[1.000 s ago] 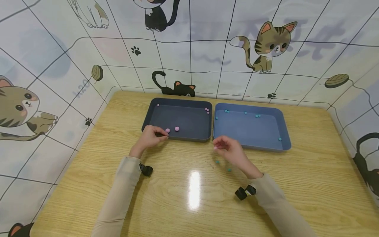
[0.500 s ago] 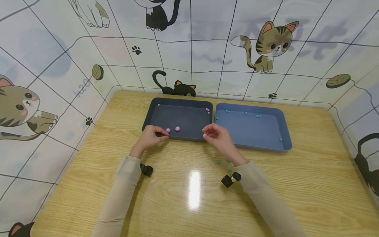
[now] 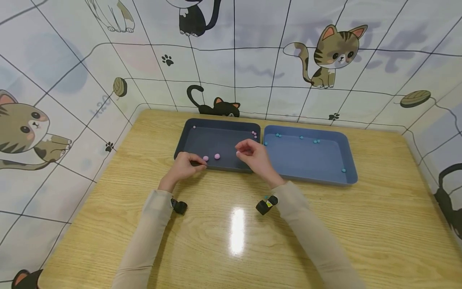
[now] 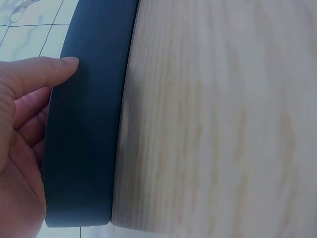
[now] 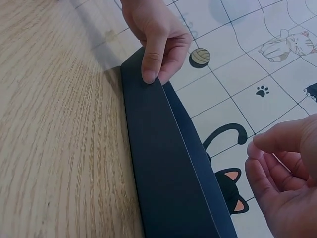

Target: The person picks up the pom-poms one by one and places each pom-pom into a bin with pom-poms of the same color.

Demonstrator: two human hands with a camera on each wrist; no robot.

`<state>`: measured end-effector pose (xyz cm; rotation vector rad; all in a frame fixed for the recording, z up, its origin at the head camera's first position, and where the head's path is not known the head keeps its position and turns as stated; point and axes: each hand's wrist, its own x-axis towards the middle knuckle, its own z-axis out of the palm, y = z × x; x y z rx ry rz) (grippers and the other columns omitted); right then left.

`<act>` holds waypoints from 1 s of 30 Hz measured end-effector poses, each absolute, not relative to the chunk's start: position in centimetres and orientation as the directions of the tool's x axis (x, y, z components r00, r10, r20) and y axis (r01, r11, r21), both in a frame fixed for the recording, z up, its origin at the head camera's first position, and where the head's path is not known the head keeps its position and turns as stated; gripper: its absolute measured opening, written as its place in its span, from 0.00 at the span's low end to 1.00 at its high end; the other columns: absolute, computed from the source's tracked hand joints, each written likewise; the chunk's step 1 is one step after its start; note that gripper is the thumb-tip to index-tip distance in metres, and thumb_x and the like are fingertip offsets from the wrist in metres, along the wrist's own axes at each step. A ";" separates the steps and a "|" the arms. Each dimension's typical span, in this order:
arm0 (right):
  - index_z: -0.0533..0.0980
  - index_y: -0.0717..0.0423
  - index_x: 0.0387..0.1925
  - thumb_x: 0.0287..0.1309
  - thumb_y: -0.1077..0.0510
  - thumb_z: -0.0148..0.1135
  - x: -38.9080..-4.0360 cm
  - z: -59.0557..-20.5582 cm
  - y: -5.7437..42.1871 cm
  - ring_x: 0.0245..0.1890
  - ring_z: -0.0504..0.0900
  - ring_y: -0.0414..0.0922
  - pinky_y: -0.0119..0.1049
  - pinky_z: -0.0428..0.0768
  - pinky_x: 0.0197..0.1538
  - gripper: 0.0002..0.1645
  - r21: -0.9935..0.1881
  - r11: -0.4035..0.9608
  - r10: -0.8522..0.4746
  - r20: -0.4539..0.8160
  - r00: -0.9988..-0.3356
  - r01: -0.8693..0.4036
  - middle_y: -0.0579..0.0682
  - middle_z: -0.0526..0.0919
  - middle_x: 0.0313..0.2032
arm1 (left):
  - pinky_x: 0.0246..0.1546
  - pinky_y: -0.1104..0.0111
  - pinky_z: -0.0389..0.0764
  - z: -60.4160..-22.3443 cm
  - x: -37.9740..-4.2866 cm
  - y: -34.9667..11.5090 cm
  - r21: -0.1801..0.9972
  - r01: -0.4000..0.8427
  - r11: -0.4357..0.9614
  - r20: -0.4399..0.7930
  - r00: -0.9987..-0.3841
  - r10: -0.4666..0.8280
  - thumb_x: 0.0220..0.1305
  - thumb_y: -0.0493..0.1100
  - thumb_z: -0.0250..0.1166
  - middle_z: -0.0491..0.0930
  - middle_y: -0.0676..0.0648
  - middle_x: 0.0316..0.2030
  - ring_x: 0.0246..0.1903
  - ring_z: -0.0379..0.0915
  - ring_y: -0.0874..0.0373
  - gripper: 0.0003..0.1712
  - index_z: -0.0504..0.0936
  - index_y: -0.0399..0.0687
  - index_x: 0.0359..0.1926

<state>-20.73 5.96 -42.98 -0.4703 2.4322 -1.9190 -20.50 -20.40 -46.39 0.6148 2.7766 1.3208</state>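
My left hand (image 3: 183,166) grips the front rim of a dark navy tray (image 3: 223,138) near its left corner. Its thumb lies on the outer wall in the left wrist view, and the other fingers go behind the rim. Over the right part of this tray, my right hand (image 3: 255,159) pinches a small pink ball (image 5: 254,151) between thumb and fingertips. Two larger pink balls, one of them this ball (image 3: 217,156), lie inside near the left hand. Tiny pink balls (image 3: 254,134) sit in the back right corner, and a single one (image 3: 194,127) at the back left.
A blue tray (image 3: 306,156) with several teal balls (image 3: 316,141) stands right beside the dark one. On the wooden table (image 3: 209,241), a teal ball (image 3: 266,197) shows next to the right wrist's camera. A cat-patterned sheet (image 3: 252,68) rises behind the table.
My right hand has moved left and away from me, from in front of the blue tray to over the dark tray, carrying the pink ball. The left hand has stayed on the rim.
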 end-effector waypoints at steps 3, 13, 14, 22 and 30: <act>0.77 0.68 0.39 0.54 0.71 0.62 -21.2 -43.1 5.4 0.38 0.78 0.51 0.30 0.78 0.42 0.09 -0.951 0.198 -0.232 0.192 -0.954 -0.239 0.65 0.80 0.39 | 0.34 0.66 0.78 -46.4 -20.5 -20.4 0.742 0.349 0.573 0.165 -0.923 0.348 0.49 0.33 0.71 0.85 0.45 0.28 0.31 0.80 0.55 0.02 0.88 0.40 0.28; 0.78 0.66 0.39 0.54 0.70 0.63 -22.6 -43.5 4.1 0.40 0.78 0.50 0.39 0.78 0.46 0.08 -0.960 0.222 -0.158 0.140 -0.978 -0.173 0.59 0.80 0.37 | 0.32 0.68 0.77 -46.4 -20.5 -20.4 0.734 0.345 0.586 0.157 -0.925 0.347 0.50 0.33 0.71 0.85 0.46 0.28 0.31 0.80 0.56 0.03 0.88 0.39 0.28; 0.78 0.66 0.39 0.54 0.70 0.63 -22.8 -43.5 4.0 0.40 0.78 0.50 0.39 0.78 0.46 0.08 -0.959 0.226 -0.150 0.140 -0.979 -0.172 0.59 0.80 0.38 | 0.32 0.68 0.77 -46.5 -20.5 -20.4 0.731 0.346 0.588 0.159 -0.924 0.347 0.49 0.33 0.71 0.85 0.46 0.28 0.31 0.80 0.56 0.03 0.88 0.40 0.28; 0.78 0.64 0.39 0.54 0.68 0.64 -23.8 -43.2 3.2 0.39 0.79 0.50 0.40 0.79 0.45 0.09 -0.949 0.265 -0.107 0.148 -0.983 -0.171 0.58 0.81 0.38 | 0.31 0.69 0.77 -46.5 -20.5 -20.7 0.727 0.353 0.589 0.166 -0.923 0.348 0.49 0.34 0.71 0.85 0.47 0.28 0.31 0.80 0.56 0.02 0.88 0.40 0.28; 0.78 0.66 0.39 0.53 0.70 0.63 -24.4 -43.5 2.8 0.40 0.79 0.50 0.38 0.78 0.46 0.09 -0.960 0.234 -0.067 0.141 -0.988 -0.153 0.60 0.81 0.38 | 0.30 0.70 0.77 -46.7 -20.6 -20.7 0.735 0.375 0.565 0.182 -0.912 0.369 0.50 0.33 0.71 0.85 0.47 0.27 0.29 0.79 0.57 0.02 0.88 0.39 0.28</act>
